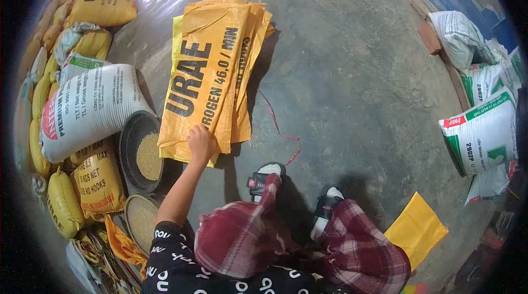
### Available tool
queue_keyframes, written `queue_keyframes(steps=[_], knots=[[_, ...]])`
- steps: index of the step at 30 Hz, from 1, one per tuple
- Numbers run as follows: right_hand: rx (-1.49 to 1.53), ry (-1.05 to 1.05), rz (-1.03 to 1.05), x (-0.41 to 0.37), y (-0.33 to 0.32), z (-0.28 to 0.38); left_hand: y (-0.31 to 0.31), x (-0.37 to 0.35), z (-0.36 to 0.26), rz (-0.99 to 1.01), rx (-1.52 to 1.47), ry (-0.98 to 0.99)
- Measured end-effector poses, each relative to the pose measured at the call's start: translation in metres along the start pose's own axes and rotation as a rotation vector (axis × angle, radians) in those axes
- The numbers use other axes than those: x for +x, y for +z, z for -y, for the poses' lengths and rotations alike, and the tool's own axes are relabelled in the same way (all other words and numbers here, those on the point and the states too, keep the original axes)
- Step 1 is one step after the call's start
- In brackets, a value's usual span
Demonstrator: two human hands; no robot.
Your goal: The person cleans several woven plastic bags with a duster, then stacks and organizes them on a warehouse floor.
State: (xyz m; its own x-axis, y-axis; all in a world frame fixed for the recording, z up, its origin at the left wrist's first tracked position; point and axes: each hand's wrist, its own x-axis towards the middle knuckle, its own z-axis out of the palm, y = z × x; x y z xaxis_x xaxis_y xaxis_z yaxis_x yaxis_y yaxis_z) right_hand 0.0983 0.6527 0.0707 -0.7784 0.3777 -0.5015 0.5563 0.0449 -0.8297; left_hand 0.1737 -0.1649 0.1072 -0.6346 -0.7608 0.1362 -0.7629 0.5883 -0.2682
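A stack of flat, folded yellow woven sacks [190, 82], printed "URAE" in black, lies on the floor ahead of me and to the left. At the near end of the top sack is my left hand [201, 143], its fingers bent and closed on the material near the edge. The fingertips are only partly visible. My right hand does not appear. Beside the stack stands a dark tub [127, 154] of grain [149, 156].
Filled sacks [99, 104] line the left side, with a second grain container [130, 220] nearby. More white bags [484, 129] stand at the right. A red string [273, 118] lies on the concrete floor, and a yellow sheet [418, 231] is by my right leg.
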Motion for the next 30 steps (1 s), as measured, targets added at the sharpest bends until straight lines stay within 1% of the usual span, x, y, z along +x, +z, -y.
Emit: queue_keyframes(steps=[1, 3, 5, 7, 9, 11, 13, 15, 17, 18, 19, 21, 23, 24, 25, 27, 28, 29, 30], knots=[[-0.016, -0.001, 0.003, -0.002, 0.007, 0.010, 0.002, 0.007, -0.001, -0.018, 0.047, -0.027], [-0.044, -0.007, 0.008, -0.004, 0.021, 0.032, -0.012, 0.022, 0.005, -0.016, 0.027, -0.046], [-0.064, -0.020, 0.009, -0.003, 0.035, 0.055, -0.031, 0.045, 0.019, 0.145, 0.010, -0.124], [-0.079, -0.031, 0.016, -0.002, 0.053, 0.075, -0.069, 0.071, 0.042, 0.005, 0.039, -0.116], [-0.090, -0.037, 0.031, 0.000, 0.073, 0.092, -0.138, 0.098, 0.065, -0.079, 0.060, -0.022], [-0.096, -0.045, 0.049, 0.002, 0.094, 0.108, -0.229, 0.112, 0.067, -0.089, 0.044, -0.002], [-0.099, -0.054, 0.068, 0.000, 0.117, 0.127, -0.282, 0.133, 0.086, -0.152, 0.049, 0.091], [-0.096, -0.066, 0.085, -0.002, 0.138, 0.146, -0.354, 0.128, 0.077, -0.229, -0.040, 0.079], [-0.083, -0.084, 0.100, -0.004, 0.161, 0.163, -0.403, 0.142, 0.092, -0.193, -0.164, 0.152], [-0.076, -0.097, 0.107, -0.005, 0.172, 0.172, -0.430, 0.138, 0.087, -0.224, -0.277, 0.210], [-0.069, -0.109, 0.113, -0.006, 0.183, 0.183, -0.457, 0.133, 0.077, -0.256, -0.389, 0.272], [-0.041, -0.130, 0.116, -0.019, 0.200, 0.203, -0.509, 0.135, 0.058, -0.275, -0.395, 0.306], [-0.003, -0.279, 0.318, -0.028, 0.214, 0.220, -0.542, 0.144, 0.027, -0.287, -0.407, 0.345], [-0.015, -0.260, 0.355, -0.033, 0.217, 0.231, -0.556, 0.150, 0.004, -0.286, -0.442, 0.405], [-0.001, -0.269, 0.345, -0.039, 0.219, 0.242, -0.569, 0.157, -0.022, -0.280, -0.476, 0.469], [-0.036, -0.306, 0.489, -0.051, 0.221, 0.259, -0.593, 0.169, -0.082, -0.256, -0.540, 0.623], [-0.007, -0.304, 0.551, -0.053, 0.219, 0.265, -0.601, 0.174, -0.110, -0.240, -0.574, 0.710], [0.006, -0.307, 0.518, -0.061, 0.219, 0.273, -0.608, 0.175, -0.137, -0.246, -0.586, 0.743], [0.010, -0.302, 0.548, -0.071, 0.221, 0.281, -0.612, 0.178, -0.161, -0.226, -0.786, 0.731]])
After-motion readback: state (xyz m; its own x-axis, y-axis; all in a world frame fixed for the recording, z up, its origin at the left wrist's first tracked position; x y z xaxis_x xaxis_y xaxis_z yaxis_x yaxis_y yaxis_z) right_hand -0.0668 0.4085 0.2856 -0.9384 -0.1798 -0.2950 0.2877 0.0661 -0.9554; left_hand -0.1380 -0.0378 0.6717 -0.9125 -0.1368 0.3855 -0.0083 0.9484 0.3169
